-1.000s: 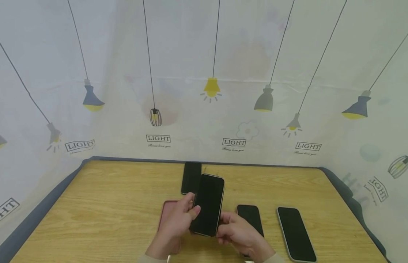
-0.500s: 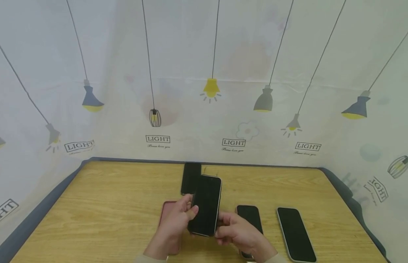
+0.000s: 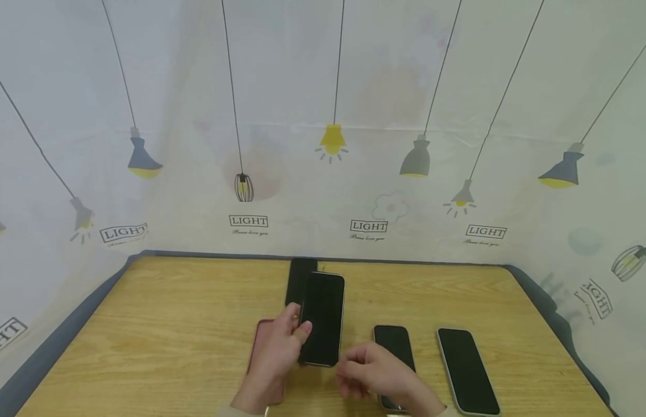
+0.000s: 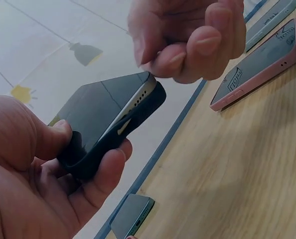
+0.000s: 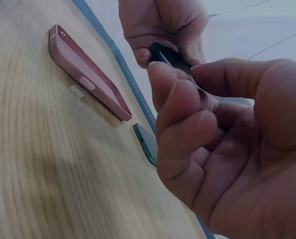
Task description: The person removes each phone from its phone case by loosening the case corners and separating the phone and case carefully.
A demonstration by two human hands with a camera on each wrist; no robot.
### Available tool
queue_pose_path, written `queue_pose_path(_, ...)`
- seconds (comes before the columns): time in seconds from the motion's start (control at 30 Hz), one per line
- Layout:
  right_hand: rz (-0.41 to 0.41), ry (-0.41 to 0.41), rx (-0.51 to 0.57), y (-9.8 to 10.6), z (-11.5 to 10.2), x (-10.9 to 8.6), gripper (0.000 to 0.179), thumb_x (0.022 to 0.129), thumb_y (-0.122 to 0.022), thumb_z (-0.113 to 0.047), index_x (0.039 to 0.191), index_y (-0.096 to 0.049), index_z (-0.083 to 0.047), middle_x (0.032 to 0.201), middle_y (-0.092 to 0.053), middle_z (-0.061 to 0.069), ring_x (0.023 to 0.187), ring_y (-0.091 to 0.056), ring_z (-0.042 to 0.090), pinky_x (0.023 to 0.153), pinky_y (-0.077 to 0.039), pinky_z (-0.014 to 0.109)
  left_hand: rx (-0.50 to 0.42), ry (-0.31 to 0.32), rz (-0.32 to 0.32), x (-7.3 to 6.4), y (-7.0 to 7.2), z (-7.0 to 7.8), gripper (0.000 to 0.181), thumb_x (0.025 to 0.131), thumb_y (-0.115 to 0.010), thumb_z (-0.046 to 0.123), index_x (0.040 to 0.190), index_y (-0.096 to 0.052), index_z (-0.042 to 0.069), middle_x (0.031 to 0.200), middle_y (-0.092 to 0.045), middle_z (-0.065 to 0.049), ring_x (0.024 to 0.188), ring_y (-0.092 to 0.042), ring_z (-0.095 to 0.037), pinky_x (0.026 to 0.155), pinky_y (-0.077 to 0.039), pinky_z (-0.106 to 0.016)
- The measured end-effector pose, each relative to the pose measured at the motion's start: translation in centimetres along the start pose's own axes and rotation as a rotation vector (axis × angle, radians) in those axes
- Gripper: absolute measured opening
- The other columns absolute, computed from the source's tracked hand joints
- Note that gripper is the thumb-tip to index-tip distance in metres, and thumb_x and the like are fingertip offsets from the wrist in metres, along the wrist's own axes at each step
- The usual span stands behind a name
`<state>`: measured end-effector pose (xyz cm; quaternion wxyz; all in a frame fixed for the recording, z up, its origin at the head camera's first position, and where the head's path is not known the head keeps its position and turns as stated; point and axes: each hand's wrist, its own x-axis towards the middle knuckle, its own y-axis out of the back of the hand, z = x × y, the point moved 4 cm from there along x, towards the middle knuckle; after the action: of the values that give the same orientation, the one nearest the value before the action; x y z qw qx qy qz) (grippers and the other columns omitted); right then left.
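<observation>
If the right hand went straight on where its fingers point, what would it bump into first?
Probably the lower corner of the phone in the left hand. The right hand looks right beside it, maybe already touching.

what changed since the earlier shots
The held phone shifted slightly left and straightened a little. The right hand came off its side edge and is now by its lower corner, contact unclear. The left hand kept its grip; the pink case and pale-edged phone stayed.
</observation>
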<state>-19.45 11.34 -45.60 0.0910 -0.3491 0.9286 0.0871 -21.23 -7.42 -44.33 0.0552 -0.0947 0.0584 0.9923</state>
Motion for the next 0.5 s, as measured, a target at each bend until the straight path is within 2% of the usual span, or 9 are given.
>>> queue_pose_path(0.17, 0.051, -0.021, 0.014, -0.39, 0.00, 0.17, 0.038, 0.105, -0.059, -0.019, 0.089, -0.065, 0.015, 0.064, -0.064, -0.001, 0.050, -0.050, 0.005, 0.048, -0.041, 0.020, 0.036, -0.005, -0.005, 0.04, -0.23, 0.00, 0.019, 0.109, -0.051, 0.014, 0.127, -0.052, 0.007, 0.116, -0.071, -0.012, 0.097, -0.067, -0.024, 0.074, -0.057, -0.039)
queue_pose_path(0.23, 0.082, -0.039, 0.003, -0.50, -0.10, 0.20, 0.038, 0.104, -0.059, -0.022, 0.085, -0.066, 0.011, 0.061, -0.063, -0.002, 0.048, -0.049, 0.005, 0.046, -0.041, 0.019, 0.039, 0.009, -0.008, 0.04, -0.33, -0.03, 0.020, 0.109, -0.050, 0.014, 0.129, -0.051, 0.008, 0.118, -0.070, -0.011, 0.100, -0.067, -0.025, 0.080, -0.056, -0.040)
queue_pose_path(0.3, 0.113, -0.059, -0.015, -0.61, -0.23, 0.23, 0.038, 0.104, -0.060, -0.025, 0.081, -0.067, 0.005, 0.059, -0.062, -0.002, 0.047, -0.049, 0.005, 0.045, -0.040, 0.018, 0.043, 0.004, -0.014, 0.06, -0.39, -0.06, 0.021, 0.109, -0.050, 0.014, 0.130, -0.051, 0.008, 0.119, -0.070, -0.011, 0.100, -0.067, -0.024, 0.080, -0.055, -0.040)
queue_pose_path(0.5, 0.181, -0.123, -0.035, -1.00, -0.35, 0.41, 0.044, 0.105, -0.060, -0.037, 0.076, -0.067, -0.005, 0.058, -0.060, -0.002, 0.046, -0.047, 0.006, 0.044, -0.037, 0.018, 0.003, -0.012, -0.021, -0.02, -0.36, -0.10, 0.020, 0.109, -0.049, 0.012, 0.129, -0.052, 0.007, 0.120, -0.070, -0.012, 0.092, -0.068, -0.023, 0.066, -0.054, -0.035)
